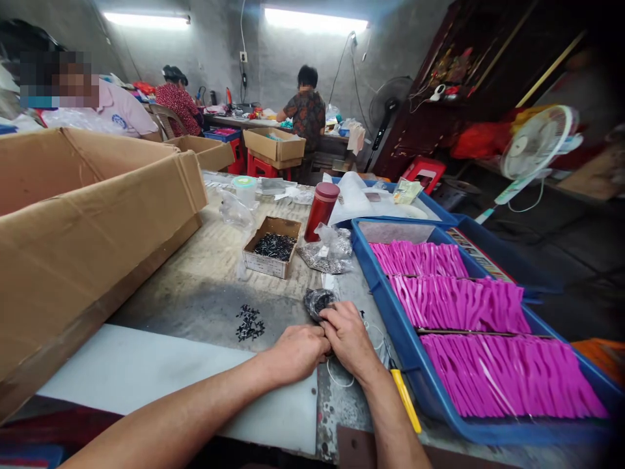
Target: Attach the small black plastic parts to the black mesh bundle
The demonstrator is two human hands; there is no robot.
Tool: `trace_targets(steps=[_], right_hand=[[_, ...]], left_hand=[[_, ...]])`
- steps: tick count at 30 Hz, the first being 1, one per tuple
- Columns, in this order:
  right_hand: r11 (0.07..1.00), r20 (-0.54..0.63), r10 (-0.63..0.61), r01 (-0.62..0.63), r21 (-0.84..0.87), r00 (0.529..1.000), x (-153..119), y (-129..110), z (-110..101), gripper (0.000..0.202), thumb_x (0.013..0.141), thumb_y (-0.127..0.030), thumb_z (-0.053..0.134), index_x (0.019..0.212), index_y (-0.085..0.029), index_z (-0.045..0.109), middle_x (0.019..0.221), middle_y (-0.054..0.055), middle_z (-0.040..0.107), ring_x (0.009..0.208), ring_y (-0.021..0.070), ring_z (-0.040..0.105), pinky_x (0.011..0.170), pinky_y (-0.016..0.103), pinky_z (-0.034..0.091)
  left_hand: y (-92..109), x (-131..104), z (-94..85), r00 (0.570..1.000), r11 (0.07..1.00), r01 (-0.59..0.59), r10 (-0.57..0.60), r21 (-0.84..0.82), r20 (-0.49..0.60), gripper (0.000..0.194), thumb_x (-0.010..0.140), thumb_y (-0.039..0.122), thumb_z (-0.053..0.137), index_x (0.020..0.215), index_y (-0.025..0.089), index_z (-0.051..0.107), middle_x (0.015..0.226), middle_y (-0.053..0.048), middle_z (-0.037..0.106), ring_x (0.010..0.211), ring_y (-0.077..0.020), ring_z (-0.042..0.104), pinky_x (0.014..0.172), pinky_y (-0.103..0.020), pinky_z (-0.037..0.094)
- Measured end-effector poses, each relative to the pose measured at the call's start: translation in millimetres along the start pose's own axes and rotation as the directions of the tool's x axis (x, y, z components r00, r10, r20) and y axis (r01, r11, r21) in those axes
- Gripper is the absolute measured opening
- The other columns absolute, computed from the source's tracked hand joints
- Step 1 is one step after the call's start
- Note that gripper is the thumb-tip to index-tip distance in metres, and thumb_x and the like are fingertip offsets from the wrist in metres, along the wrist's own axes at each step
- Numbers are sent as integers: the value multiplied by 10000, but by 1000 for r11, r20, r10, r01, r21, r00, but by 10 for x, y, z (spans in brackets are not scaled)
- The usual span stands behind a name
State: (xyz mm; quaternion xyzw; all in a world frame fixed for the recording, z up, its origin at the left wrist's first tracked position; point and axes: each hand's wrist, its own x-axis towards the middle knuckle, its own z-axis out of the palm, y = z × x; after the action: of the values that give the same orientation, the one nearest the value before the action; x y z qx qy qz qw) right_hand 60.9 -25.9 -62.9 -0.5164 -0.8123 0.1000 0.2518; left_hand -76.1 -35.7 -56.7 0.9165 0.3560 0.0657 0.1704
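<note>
A small clear plastic bag of black screws [318, 301] stands on the worktable just beyond my fingers. My left hand [301, 350] is closed at the gathered near end of the bag, its knuckles against the other hand. From the right, my right hand [346, 332] is closed round the same end; the fingertips of both are partly hidden. A loose pile of small black screws [250, 324] lies left of the hands. Thin white cord [342, 383] loops beside and below my right hand. By my right forearm rests a yellow-handled tool [405, 400] with a thin metal shaft.
A blue crate [359, 251] of pink strips borders the right side. Beyond the hands stand a small carton [266, 266] of black screws, a bag of metal parts [327, 254] and a red flask [321, 212]. A large cardboard box [97, 241] fills the left. Several people sit farther back.
</note>
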Motion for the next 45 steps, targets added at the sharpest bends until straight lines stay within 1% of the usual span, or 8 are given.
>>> trace_targets(steps=[10, 15, 17, 20, 25, 29, 37, 45], right_hand=[[1000, 12, 2, -2, 16, 1000, -12, -27, -31, 156, 742, -77, 490, 782, -175, 605, 770, 53, 547, 797, 203, 439, 693, 308, 378], [999, 36, -37, 36, 23, 999, -6, -92, 0, 166, 751, -72, 480, 797, -178, 599, 776, 51, 540, 801, 196, 436, 691, 297, 373], [998, 59, -64, 62, 25, 996, -10, -142, 19, 160, 755, -79, 482, 799, -181, 598, 777, 50, 535, 806, 194, 432, 692, 293, 369], [995, 102, -104, 104, 12, 989, -27, -226, 56, 146, 752, -90, 494, 793, -186, 596, 776, 47, 531, 804, 191, 429, 683, 290, 360], [988, 130, -154, 154, 11, 979, -55, -302, 66, 134, 747, -109, 502, 775, -203, 593, 776, 38, 538, 799, 189, 437, 674, 296, 347], [986, 92, -153, 145, 88, 984, -44, -266, 8, 118, 744, -156, 515, 818, -203, 593, 759, 34, 544, 796, 188, 459, 687, 303, 355], [998, 11, -66, 66, 9, 998, 18, -203, 146, 154, 769, -137, 452, 781, -193, 595, 713, 31, 576, 721, 172, 494, 639, 279, 358], [974, 121, 51, -22, -226, 991, 105, -339, 229, 104, 742, -138, 508, 730, -210, 581, 735, 30, 580, 761, 199, 495, 642, 295, 311]], left_hand=[[25, -94, 10, 995, 995, 80, -84, -63, -57, 154, 736, 101, 396, 771, 156, 535, 758, -43, 570, 691, -180, 528, 604, -248, 401], [-117, -243, -186, 963, 940, 178, -228, -292, -145, 130, 726, 130, 402, 666, 156, 514, 641, -2, 518, 609, -136, 480, 569, -221, 364], [-223, -294, -270, 915, 849, 220, -350, -481, -199, 119, 717, 156, 414, 633, 151, 498, 572, 23, 472, 555, -110, 445, 531, -202, 340], [-373, -336, -335, 817, 615, 192, -532, -765, -222, 108, 675, 221, 466, 602, 142, 468, 521, 48, 418, 473, -75, 382, 458, -179, 304], [-474, -349, -317, 730, 303, 95, -669, -948, -140, 126, 590, 232, 539, 602, 142, 453, 434, 79, 393, 363, -38, 313, 367, -157, 236], [-474, -356, -302, 735, 188, 39, -671, -981, -99, 141, 554, 215, 575, 629, 125, 496, 426, 77, 420, 350, -29, 320, 355, -148, 233], [-516, -348, -241, 753, 115, 107, -658, -988, 5, 233, 559, 258, 616, 717, 89, 588, 459, 33, 512, 379, -56, 423, 373, -165, 327], [-555, -366, -197, 792, 119, 59, -610, -991, -26, 225, 599, 275, 605, 723, 96, 548, 522, -3, 588, 363, -48, 443, 357, -148, 333]])
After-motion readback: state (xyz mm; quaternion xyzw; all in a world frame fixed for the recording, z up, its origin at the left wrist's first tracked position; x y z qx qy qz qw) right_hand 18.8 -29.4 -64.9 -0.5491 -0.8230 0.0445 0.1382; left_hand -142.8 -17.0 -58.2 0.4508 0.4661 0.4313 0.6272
